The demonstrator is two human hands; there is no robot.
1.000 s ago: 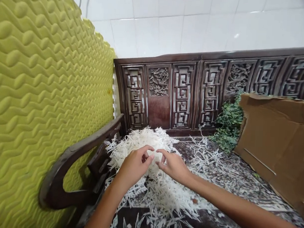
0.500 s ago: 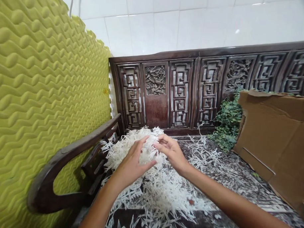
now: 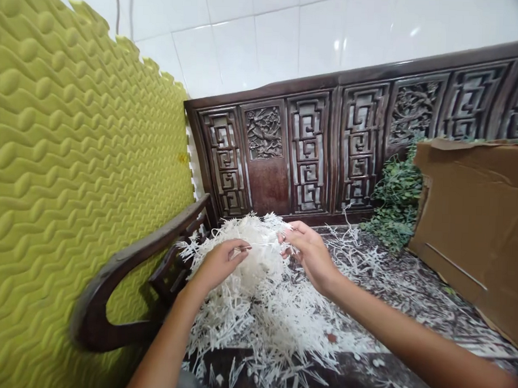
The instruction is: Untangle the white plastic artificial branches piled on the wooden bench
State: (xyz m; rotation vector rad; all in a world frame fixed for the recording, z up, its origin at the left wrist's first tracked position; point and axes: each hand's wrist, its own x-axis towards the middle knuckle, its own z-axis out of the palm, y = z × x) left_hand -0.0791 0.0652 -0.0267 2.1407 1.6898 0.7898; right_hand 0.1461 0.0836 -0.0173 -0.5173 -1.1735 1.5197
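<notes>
Both hands are above a heap of white plastic-looking sprigs (image 3: 255, 296) on a dark wooden bench. My left hand (image 3: 222, 260) is closed, thumb and forefinger pinched at the left end of a thin white sprig (image 3: 266, 242). My right hand (image 3: 310, 249) is closed around the sprig's right part, where frond-like tips poke out by the fingers. The sprig runs roughly level between the hands and blends into the white heap behind it, so its full outline is hard to make out.
Loose white sprigs (image 3: 354, 248) and small bits litter the bench seat to the right. A cardboard box (image 3: 474, 224) stands there, with green artificial foliage (image 3: 397, 199) beside it. A curved wooden armrest (image 3: 107, 268) and a yellow foam mat (image 3: 81, 171) border the left.
My hands were close together, then the left opened wide; now it pinches again. They have drawn apart, the right moving rightward, with a white sprig showing between them. The view has tilted slightly.
</notes>
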